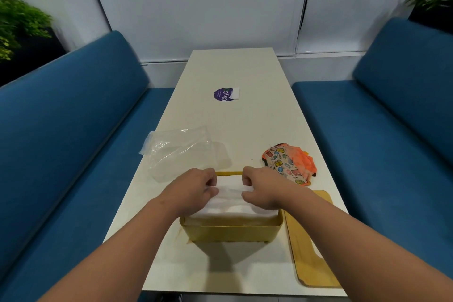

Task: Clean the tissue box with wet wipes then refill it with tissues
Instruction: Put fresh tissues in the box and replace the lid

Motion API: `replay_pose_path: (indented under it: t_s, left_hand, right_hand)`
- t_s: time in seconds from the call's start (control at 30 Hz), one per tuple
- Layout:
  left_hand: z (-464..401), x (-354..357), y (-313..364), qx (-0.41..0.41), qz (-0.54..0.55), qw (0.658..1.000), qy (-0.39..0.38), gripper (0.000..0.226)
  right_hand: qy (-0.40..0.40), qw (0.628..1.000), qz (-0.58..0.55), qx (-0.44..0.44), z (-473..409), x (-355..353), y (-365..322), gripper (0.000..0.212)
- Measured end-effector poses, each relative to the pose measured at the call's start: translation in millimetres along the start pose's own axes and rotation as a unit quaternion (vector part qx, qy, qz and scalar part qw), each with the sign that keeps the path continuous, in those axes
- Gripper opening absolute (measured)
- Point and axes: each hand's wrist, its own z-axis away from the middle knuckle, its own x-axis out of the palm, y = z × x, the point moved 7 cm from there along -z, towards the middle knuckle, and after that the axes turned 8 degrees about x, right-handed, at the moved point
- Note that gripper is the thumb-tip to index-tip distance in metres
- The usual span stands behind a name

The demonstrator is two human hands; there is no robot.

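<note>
Tissues stacked inside yellow tissue box (lid flat alongside), top sheet pinched between left hand and right hand, fingers curled.

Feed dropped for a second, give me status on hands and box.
Left hand and right hand both pinching the tissues. Stack sits in the open yellow tissue box. Lid off, lying right. Nothing blocking.

Yellow tissue box, white tissues, blue benches
</note>
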Motion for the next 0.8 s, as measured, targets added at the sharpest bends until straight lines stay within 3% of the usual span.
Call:
replay_pose_path:
  t_s: [0.1, 0.23, 0.33, 0.6, 0.8]
  left_hand:
    - [1.6, -0.6, -2.5, -0.005, 0.007, 1.000, -0.016, 0.024]
    - [2.9, -5.2, -5.2, 0.010, -0.015, 0.999, -0.033, 0.014]
    - [4.1, -4.5, -6.6, 0.004, -0.001, 0.999, -0.045, 0.019]
    - [-8.1, -4.8, -14.2, -0.063, 0.023, 0.998, -0.006, 0.033]
    - [-11.5, -5.4, -9.7, -0.020, -0.042, 0.999, -0.004, 0.015]
  right_hand:
    - [-0.020, 1.000, 0.004, 0.004, -0.8, -0.6, 0.6, 0.032]
    - [-0.033, 0.999, 0.019, -0.015, 0.8, -2.8, -1.8, 0.024]
    - [-0.022, 1.000, 0.006, -0.007, -1.0, -5.3, -2.3, 0.027]
    - [0.018, 0.998, -0.019, 0.060, -8.7, -9.6, 7.9, 0.039]
    - [0.026, 0.999, -0.001, 0.038, -10.0, -5.4, 5.1, 0.028]
